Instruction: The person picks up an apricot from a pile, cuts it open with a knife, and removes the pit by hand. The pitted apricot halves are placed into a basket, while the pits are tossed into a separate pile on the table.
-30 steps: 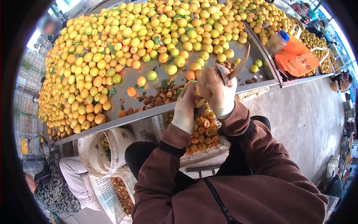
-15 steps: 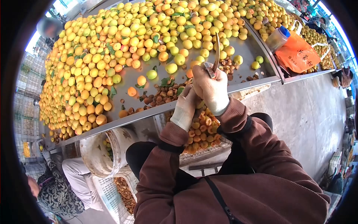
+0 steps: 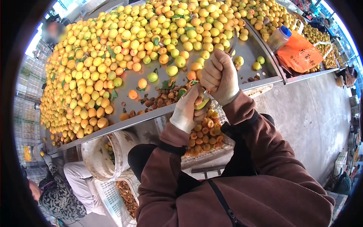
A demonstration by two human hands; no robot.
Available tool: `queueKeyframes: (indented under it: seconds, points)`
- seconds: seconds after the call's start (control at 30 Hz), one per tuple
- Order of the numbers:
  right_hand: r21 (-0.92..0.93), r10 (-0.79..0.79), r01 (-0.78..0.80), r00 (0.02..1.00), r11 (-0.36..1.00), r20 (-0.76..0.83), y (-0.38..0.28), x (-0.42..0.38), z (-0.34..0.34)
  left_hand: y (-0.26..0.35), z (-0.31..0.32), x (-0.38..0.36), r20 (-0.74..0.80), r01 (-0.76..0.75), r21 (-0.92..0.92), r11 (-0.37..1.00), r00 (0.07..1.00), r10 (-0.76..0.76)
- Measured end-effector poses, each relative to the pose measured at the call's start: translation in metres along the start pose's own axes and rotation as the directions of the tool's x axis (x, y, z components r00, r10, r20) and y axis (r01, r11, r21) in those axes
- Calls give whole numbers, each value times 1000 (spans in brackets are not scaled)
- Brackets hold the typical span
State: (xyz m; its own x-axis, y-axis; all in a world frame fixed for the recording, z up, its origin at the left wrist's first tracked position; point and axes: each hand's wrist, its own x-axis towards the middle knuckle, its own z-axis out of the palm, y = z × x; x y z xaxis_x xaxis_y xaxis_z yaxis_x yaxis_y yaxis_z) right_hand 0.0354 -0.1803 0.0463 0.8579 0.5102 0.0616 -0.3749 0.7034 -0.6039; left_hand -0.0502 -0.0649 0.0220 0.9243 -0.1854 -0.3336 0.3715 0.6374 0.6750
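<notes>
My gloved left hand (image 3: 186, 109) is closed round an apricot (image 3: 202, 103), which looks cut open, with a brown pit showing. Close by, my gloved right hand (image 3: 220, 77) makes a fist round a knife (image 3: 234, 41); its curved blade points up and away from me, and the handle is hidden by my fingers. A small shiny tip shows below the right fist, beside the apricot. Under my hands, halved apricots (image 3: 206, 132) fill a crate (image 3: 189, 162). Loose brown pits (image 3: 166, 96) lie on the metal table (image 3: 126, 86) just beyond my left hand.
Whole apricots (image 3: 113, 49) are heaped across the table. An orange bag (image 3: 300, 53) and a blue-lidded plastic jar (image 3: 279, 39) are at the right. A white bucket (image 3: 99, 159) and a crate of brown pits (image 3: 126, 196) stand left, near another person (image 3: 62, 198).
My hands have moved apart slightly, the right one shifting up and right with the knife. The apricot in my left hand now shows more, with its pit exposed.
</notes>
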Motion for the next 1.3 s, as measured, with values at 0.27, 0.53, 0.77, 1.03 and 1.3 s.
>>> queueKeyframes:
  seconds: [0.27,0.53,0.77,1.03,1.3]
  points:
    - [-401,-194,141,976,905,-94,-9,-9,15,-6,-15,12,-215,-323,-140,936,933,290]
    - [-953,-189,-83,972,291,-142,42,-9,-12,-4,-28,18,-155,-448,-305,840,894,421]
    - [-983,153,-44,988,180,-16,-8,4,-12,11,-20,2,-197,-111,-16,994,975,106]
    - [-971,283,72,949,230,137,-13,1,-21,6,-18,-1,-136,-82,448,890,978,159]
    - [-554,-190,26,952,832,-241,-15,-5,-5,-10,-12,1,-12,-313,493,812,931,366]
